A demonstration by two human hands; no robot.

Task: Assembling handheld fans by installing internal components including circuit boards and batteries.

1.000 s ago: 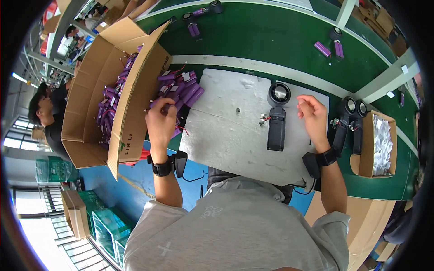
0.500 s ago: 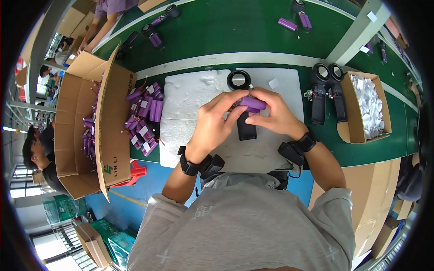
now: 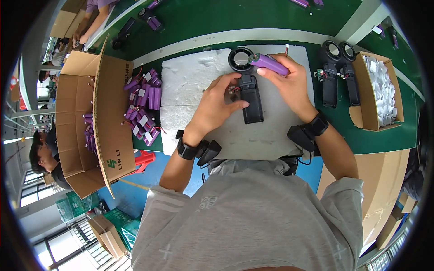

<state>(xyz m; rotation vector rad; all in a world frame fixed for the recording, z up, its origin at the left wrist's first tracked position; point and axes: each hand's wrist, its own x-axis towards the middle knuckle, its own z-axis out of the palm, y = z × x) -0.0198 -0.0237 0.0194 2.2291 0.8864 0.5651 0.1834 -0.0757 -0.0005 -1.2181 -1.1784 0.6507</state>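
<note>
Above the pale mat (image 3: 190,90), a purple battery pack (image 3: 272,65), moments earlier held two-handed, is now clamped by the right hand (image 3: 294,84) alone, right of the black handheld fan (image 3: 252,104); the freed left hand (image 3: 215,103) is set at its left side, grip unclear.

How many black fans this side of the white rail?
3: one fan lying on the white pad, two fans side by side right of the pad. The large carton may hide more.
</note>
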